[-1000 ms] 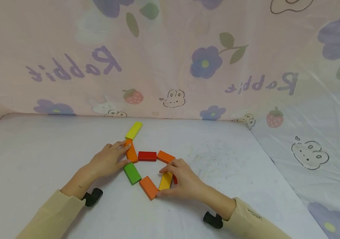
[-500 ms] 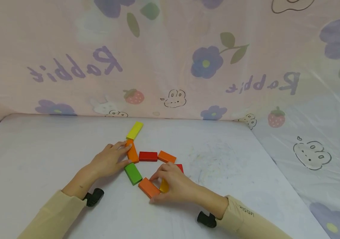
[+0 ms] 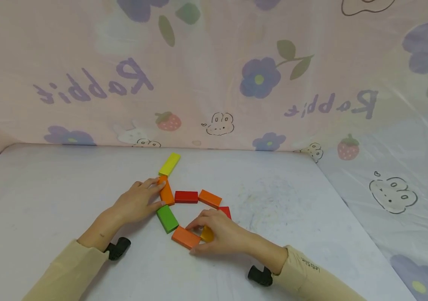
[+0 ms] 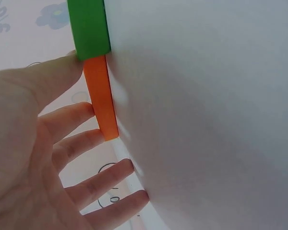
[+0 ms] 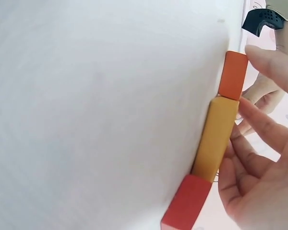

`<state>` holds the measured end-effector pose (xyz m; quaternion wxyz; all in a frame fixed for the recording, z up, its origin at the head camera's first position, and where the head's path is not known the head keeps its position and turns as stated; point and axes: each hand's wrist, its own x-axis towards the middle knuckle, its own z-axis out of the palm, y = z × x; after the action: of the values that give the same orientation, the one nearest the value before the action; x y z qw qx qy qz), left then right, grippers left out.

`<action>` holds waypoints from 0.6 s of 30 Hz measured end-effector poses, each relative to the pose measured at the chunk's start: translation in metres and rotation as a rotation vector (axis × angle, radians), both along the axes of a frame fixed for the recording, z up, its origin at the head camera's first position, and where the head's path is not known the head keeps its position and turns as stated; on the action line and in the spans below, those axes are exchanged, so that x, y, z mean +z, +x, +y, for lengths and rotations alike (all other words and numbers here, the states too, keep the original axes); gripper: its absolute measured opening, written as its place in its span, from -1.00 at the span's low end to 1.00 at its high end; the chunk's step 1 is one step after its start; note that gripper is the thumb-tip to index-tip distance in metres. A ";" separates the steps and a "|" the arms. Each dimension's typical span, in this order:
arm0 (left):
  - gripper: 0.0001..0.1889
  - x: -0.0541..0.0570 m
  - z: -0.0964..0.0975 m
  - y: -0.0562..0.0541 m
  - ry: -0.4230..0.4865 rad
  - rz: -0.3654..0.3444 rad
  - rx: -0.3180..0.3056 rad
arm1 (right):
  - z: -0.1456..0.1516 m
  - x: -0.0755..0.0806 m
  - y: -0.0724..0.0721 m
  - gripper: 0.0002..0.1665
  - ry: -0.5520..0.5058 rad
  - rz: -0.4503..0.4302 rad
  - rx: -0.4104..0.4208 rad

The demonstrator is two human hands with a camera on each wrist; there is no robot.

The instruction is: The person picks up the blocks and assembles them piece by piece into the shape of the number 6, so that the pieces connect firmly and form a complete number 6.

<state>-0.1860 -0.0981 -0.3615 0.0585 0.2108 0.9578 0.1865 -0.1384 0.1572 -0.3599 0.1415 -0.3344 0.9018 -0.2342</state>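
Several coloured rectangular blocks lie flat in a ring on the white table. My right hand (image 3: 223, 234) has its thumb and index finger on opposite sides of the near orange block (image 3: 184, 238), pinching it. A golden-yellow block (image 5: 215, 139) adjoins that block's end and is partly hidden under the hand in the head view. My left hand (image 3: 136, 201) rests its fairly straight fingers along the left orange block (image 4: 102, 100). Its thumb touches where that block meets the green block (image 3: 167, 219).
At the ring's far side lie a red block (image 3: 186, 197) and another orange block (image 3: 210, 198); a second red block (image 3: 226, 211) shows beyond the right hand. A bright yellow block (image 3: 170, 164) points outward at the back. A printed curtain (image 3: 198, 83) hangs behind the table.
My right hand has shifted left from over the golden-yellow block to the near orange block, which has turned to lie more crosswise. My left hand stays in place.
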 end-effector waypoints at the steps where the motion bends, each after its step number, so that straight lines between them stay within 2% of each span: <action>1: -0.40 0.000 0.000 0.000 -0.001 -0.001 0.000 | 0.000 0.000 0.000 -0.52 -0.002 -0.006 -0.002; 5: -0.40 -0.001 0.000 0.001 0.003 -0.007 -0.003 | 0.002 0.001 0.001 -0.51 -0.018 -0.016 -0.021; 12: -0.40 -0.001 -0.001 0.000 0.017 0.002 -0.010 | 0.023 0.010 -0.004 -0.48 -0.117 0.015 -0.142; 18: -0.41 0.001 -0.001 0.001 0.023 -0.001 -0.010 | 0.048 0.014 -0.012 -0.43 -0.105 0.066 -0.149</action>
<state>-0.1851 -0.0989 -0.3605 0.0575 0.2159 0.9545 0.1973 -0.1506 0.2051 -0.3460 0.0761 -0.2808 0.9149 -0.2799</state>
